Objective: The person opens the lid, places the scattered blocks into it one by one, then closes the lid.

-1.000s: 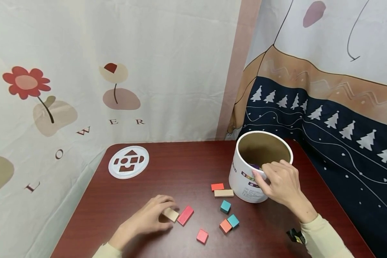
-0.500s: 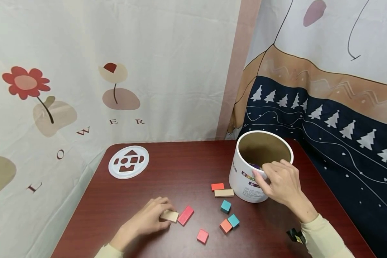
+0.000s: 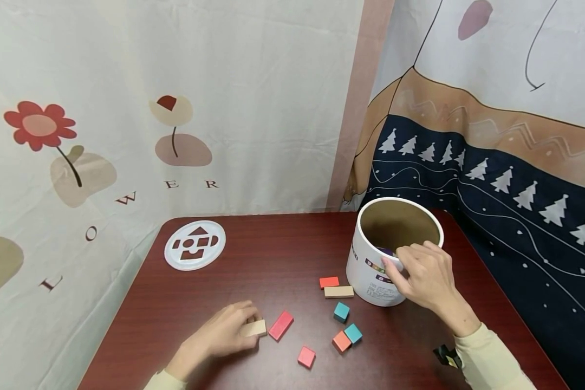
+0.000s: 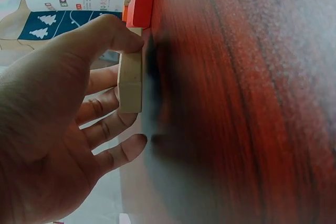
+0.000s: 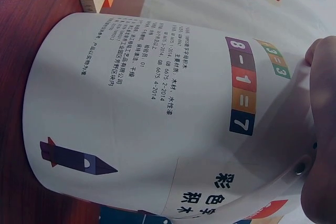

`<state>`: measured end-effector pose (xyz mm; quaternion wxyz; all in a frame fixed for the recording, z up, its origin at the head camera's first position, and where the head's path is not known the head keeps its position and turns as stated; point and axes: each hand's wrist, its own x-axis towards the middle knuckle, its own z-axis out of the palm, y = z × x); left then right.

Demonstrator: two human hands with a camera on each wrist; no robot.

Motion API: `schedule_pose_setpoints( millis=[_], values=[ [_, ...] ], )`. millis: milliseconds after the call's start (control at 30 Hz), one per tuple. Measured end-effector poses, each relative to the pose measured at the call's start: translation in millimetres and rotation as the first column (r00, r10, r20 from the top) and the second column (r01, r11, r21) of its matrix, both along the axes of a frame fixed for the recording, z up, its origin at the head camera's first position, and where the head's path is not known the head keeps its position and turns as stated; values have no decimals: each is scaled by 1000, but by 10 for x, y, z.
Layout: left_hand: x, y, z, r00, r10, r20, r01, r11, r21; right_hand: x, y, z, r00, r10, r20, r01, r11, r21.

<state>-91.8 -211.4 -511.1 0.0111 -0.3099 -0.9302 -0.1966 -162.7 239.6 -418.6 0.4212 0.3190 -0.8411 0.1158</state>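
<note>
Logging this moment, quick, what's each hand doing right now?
Left hand: holding a plain wooden block.
Right hand: holding the rim of the white bucket.

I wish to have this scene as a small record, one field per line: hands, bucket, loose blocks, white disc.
Left hand: pinches a plain wooden block
Right hand: grips the rim of the white bucket
Bucket state: upright, open at the top
Loose blocks: long pinkish-red block, pink cube, orange cube beside a teal cube, another teal cube, second wooden block beside a red-orange block
White disc: flat on the table, far left, with shaped holes
</note>
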Motion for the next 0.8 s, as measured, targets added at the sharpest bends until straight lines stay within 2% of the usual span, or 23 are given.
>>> schedule_pose_setpoints(
  millis=[367, 600, 800],
  values=[
    [-105, -26, 171, 999, 50, -3, -50, 997, 64, 1, 3, -4, 1000, -10, 12, 10, 1000, 6],
    [-235, 39, 283, 996, 44, -77, -38, 995, 88, 0, 0, -3, 1000, -8, 9, 8, 1000, 4],
    [-340, 157, 395, 993, 31, -113, -20, 995, 96, 2, 3, -7, 1000, -14, 17, 14, 1000, 8]
  ],
)
